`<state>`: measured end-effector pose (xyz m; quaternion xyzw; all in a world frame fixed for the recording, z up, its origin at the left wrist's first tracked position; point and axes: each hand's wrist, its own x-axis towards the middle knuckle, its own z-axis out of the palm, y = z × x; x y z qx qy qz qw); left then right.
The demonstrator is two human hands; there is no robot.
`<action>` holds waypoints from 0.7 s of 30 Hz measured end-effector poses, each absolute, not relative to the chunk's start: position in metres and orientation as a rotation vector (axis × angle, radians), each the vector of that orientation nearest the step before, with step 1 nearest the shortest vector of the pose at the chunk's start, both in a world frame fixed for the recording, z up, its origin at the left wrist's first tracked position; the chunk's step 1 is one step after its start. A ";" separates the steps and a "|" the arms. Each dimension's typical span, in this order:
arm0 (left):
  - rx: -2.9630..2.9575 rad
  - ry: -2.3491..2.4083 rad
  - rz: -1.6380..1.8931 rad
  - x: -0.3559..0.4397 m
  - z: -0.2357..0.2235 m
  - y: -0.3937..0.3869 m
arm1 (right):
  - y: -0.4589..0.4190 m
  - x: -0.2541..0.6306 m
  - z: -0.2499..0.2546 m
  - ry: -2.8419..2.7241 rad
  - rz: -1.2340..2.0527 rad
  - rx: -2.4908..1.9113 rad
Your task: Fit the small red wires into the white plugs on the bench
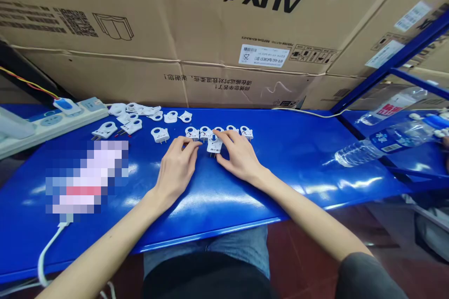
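A white plug piece with a round hole and metal pins (213, 145) is between the thumb and fingers of my right hand (239, 153). Just beyond it, several similar white plug pieces stand side by side in a row on the blue table, including one at the left end (191, 132) and one at the right end (246, 132). My left hand (177, 161) has its fingers curled together by the row's left end; whether anything is pinched there is hidden. Left of that hand, a single plug piece (160, 134) stands apart.
More white plug pieces (130, 125) lie loosely at the back left, beside a white power strip (52, 125). A pixelated object with a white cable (45, 247) is on the left. Plastic bottles (380, 145) lie at right near a blue metal frame (396, 58). A large cardboard box (210, 32) backs the table (217, 201).
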<state>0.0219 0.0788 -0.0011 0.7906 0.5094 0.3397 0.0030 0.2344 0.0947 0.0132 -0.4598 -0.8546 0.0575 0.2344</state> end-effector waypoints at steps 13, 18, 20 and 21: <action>2.600 1.479 0.908 0.025 -0.002 0.077 | 0.098 0.237 0.015 -2.323 0.124 -1.331; 2.581 1.519 0.972 0.026 0.002 0.077 | 0.097 0.237 0.015 -2.317 0.124 -1.357; 2.585 1.616 0.893 0.025 0.001 0.078 | 0.096 0.237 0.015 -2.323 0.125 -1.359; 2.587 1.648 0.845 0.024 0.000 0.078 | 0.096 0.237 0.016 -2.325 0.122 -1.359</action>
